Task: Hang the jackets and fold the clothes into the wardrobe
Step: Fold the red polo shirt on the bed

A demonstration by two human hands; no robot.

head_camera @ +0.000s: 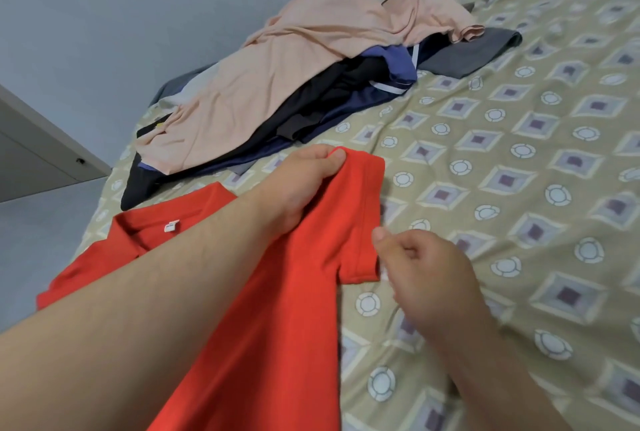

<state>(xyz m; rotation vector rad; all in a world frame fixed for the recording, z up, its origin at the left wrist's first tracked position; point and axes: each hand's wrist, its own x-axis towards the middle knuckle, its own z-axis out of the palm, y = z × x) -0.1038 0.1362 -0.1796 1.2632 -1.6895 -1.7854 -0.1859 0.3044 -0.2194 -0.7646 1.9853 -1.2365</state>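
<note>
On the bed (519, 125), left hand (301, 184) pinches sleeve of red shirt (277, 326).

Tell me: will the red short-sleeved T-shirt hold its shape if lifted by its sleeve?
Probably not: the red short-sleeved T-shirt creases where the left hand grips its shoulder, so it looks floppy. Thin fabric, so likely light. It may bunch on the patterned bedsheet.

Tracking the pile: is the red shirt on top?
No, a peach shirt tops the pile; the red shirt lies beside it on the bed.
</note>
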